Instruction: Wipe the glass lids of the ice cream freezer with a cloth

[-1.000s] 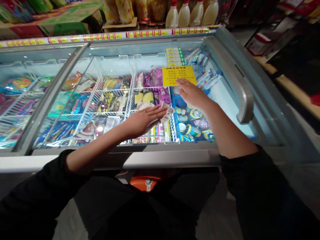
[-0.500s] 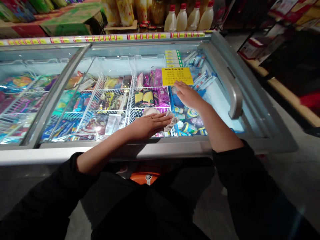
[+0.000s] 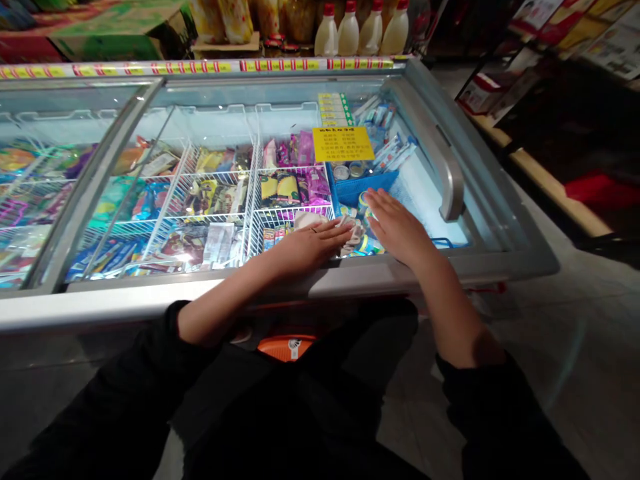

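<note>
My left hand (image 3: 311,248) lies flat, fingers stretched out, over a crumpled pale cloth (image 3: 307,220) on the glass lid (image 3: 230,93) of a chest freezer. Cloth shows past the fingertips and along the upper side of the hand. To the right, my right hand (image 3: 400,229) has its fingers stretched out above the glass and grasps nothing; whether it touches the glass I cannot tell. A yellow sign (image 3: 343,144) is on the glass beyond both hands. Under the lid, white wire baskets (image 3: 253,193) hold packaged frozen treats, and small tubs lie below my right hand.
A curved grey handle (image 3: 453,190) rises at the lid's right side. Bottles with red caps (image 3: 349,33) and a green box (image 3: 117,30) stand behind the freezer. Below its front edge is an orange object (image 3: 285,347). Shelving with boxes (image 3: 480,92) stands at the right.
My right hand has moved from the yellow sign back toward the freezer's front edge, uncovering the sign. My left hand stays on the cloth, slightly farther right along the glass.
</note>
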Tool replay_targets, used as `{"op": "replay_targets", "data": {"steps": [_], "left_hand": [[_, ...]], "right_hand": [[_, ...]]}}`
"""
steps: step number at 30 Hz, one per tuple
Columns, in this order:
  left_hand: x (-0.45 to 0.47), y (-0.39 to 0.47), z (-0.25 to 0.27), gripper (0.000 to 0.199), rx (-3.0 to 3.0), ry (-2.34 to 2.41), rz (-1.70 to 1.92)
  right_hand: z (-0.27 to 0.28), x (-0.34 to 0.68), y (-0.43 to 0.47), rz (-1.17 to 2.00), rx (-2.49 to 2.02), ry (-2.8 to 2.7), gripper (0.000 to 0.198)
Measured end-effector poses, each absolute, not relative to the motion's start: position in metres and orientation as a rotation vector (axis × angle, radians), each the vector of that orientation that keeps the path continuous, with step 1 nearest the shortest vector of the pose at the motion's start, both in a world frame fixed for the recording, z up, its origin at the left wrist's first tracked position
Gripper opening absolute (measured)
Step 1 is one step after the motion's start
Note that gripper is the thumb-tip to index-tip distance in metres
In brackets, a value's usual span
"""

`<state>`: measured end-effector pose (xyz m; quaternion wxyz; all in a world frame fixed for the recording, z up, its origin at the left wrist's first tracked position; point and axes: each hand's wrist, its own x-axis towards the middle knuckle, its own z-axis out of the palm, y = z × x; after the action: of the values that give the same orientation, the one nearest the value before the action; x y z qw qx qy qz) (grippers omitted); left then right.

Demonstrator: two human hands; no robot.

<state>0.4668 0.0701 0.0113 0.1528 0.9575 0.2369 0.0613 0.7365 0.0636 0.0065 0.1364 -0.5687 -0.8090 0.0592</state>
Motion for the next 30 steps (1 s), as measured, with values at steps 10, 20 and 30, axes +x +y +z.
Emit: {"op": "replay_targets", "data": {"steps": [10,20,30], "left_hand": [[0.499,0.089,0.007,0.056,2.744,1.128,0.304],[0.475,0.082,0.019,0.056,2.706,0.586,0.075],[0.525,0.110,0.001,0.056,2.765,0.761,0.264]], "right_hand": [[-0.004,0.748,0.061,0.235,-1.700,-2.211,0.062],[-0.001,0.744,0.054,0.208,-1.687,-2.175,0.062],[-0.001,0.746,0.052,0.164,-1.716,-2.110,0.065]]}}
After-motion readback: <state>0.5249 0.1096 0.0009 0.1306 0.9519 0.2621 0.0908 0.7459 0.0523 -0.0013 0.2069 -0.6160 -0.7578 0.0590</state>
